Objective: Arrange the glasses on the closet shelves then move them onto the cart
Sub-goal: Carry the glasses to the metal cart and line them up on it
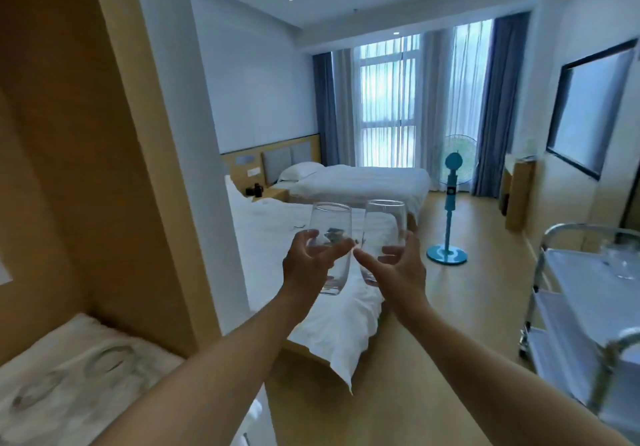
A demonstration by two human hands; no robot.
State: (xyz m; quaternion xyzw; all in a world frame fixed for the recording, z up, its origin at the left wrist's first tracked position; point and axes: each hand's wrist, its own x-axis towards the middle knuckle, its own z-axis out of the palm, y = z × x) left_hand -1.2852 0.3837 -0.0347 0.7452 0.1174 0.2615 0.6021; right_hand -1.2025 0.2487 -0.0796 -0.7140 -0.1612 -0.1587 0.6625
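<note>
- Glasses upright, one gripped in each: left hand (306, 265) holds left tumbler (327, 248), right hand (398, 269) holds right tumbler (382, 237).
- Steel cart (571, 293) sits off right, so right hand's nearer.

Bare wooden floor (467, 307) lies open between the near bed (311, 324) and the cart (571, 289) on the right. A glass (623, 262) stands on the cart's top shelf. The blue fan (450, 203) stands on the floor farther back. The closet wall (86, 134) blocks the left.
</note>
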